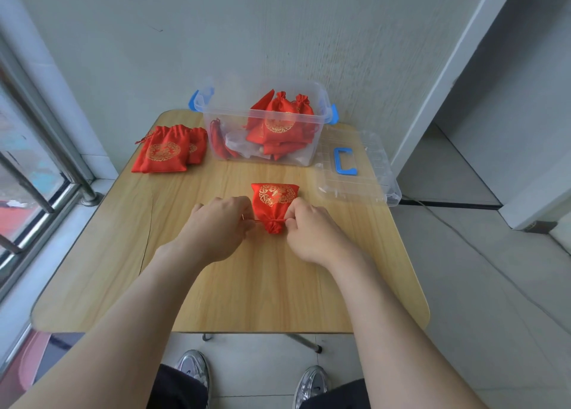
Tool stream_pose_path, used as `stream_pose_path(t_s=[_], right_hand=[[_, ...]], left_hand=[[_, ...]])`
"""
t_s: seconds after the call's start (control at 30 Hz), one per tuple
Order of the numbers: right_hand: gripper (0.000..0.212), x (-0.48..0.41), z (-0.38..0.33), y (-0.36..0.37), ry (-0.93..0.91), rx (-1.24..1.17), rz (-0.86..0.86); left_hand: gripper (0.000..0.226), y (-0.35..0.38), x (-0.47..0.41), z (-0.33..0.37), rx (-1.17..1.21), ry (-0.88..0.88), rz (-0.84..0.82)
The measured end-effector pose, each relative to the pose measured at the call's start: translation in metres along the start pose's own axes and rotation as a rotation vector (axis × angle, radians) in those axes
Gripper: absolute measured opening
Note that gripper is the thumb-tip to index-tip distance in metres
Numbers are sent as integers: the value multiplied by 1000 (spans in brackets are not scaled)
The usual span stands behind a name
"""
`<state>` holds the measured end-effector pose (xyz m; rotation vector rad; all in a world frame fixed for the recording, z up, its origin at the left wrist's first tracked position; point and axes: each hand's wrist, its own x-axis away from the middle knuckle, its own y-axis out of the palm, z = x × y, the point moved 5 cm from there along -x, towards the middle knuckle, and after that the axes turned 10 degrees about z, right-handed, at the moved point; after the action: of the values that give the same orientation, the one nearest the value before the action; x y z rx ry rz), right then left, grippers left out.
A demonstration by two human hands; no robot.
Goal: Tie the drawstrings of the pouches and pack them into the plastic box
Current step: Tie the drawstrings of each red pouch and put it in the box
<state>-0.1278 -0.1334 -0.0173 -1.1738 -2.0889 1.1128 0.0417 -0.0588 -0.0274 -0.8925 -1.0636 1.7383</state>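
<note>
A red satin pouch (273, 201) with a gold round emblem lies in the middle of the wooden table (234, 285), its gathered neck pointing toward me. My left hand (219, 226) pinches the red drawstring on the left of the neck. My right hand (312, 229) pinches the string on the right of it. The string runs taut across the cinched neck. A clear plastic box (216, 106) with blue latches stands at the table's far edge and holds several red pouches (279, 124). A small stack of pouches (167, 152) lies at the far left.
The box's clear lid (370, 174) with a blue handle lies at the table's right, overhanging the edge. A window with metal bars is on the left, a wall behind the table. My shoes show below the near edge.
</note>
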Motion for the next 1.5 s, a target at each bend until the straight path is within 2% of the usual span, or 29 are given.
stream_pose_path(t_s=[0.17, 0.43, 0.53, 0.63, 0.83, 0.97, 1.1, 1.27, 1.5], right_hand=[[14, 22, -3, 6, 3, -117, 20], [10, 56, -1, 4, 34, -163, 66], [10, 64, -4, 8, 36, -157, 64], [10, 71, -5, 11, 48, -188, 101], [9, 79, -6, 4, 41, -286, 208], [13, 81, -7, 8, 1, -249, 177], [14, 80, -11, 15, -5, -232, 137], [15, 75, -11, 19, -4, -218, 118], [16, 73, -6, 12, 7, -222, 160]], left_hand=[[10, 1, 25, 9, 1, 0, -67], [32, 1, 57, 28, 9, -55, -207], [30, 6, 62, 32, -53, -30, -231], [23, 7, 64, 33, -60, -32, -218], [27, 2, 76, 42, 128, -29, -139], [26, 0, 81, 45, 246, -15, -109], [29, -7, 79, 36, 325, -120, -82], [28, -9, 78, 24, 596, -366, -89], [24, -10, 73, 25, 916, -549, -67]])
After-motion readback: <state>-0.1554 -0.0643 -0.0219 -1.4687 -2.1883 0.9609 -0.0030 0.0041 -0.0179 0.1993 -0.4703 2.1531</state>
